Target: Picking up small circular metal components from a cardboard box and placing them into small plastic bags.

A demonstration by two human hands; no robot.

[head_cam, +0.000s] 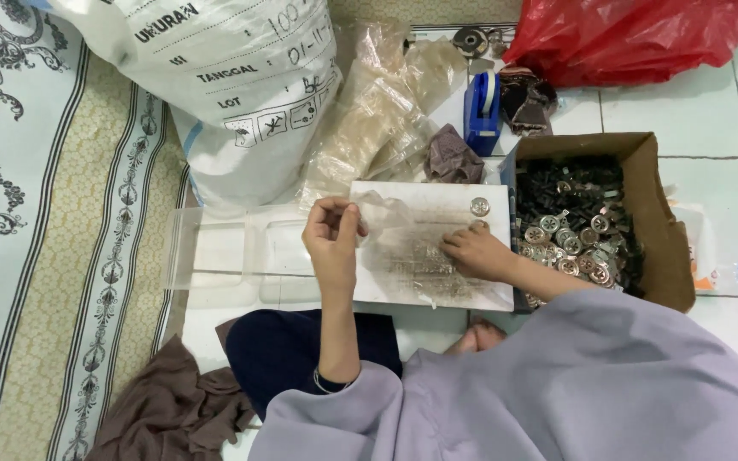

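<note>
My left hand (333,235) pinches a small clear plastic bag (379,211) and holds it above a smudged white board (437,277). Resting on the board's right side, my right hand (474,252) has its fingers curled over small metal parts; whether it grips any I cannot tell. One round silver button (479,206) lies on the board just beyond that hand. To the right stands a cardboard box (655,222) filled with silver buttons (570,239) and dark small parts.
A clear plastic tray (224,252) lies left of the board. Behind it are a large white sack (232,94), a heap of clear plastic bags (386,111), a blue tape dispenser (482,107) and a red plastic bag (625,38). A patterned mat (53,239) covers the left.
</note>
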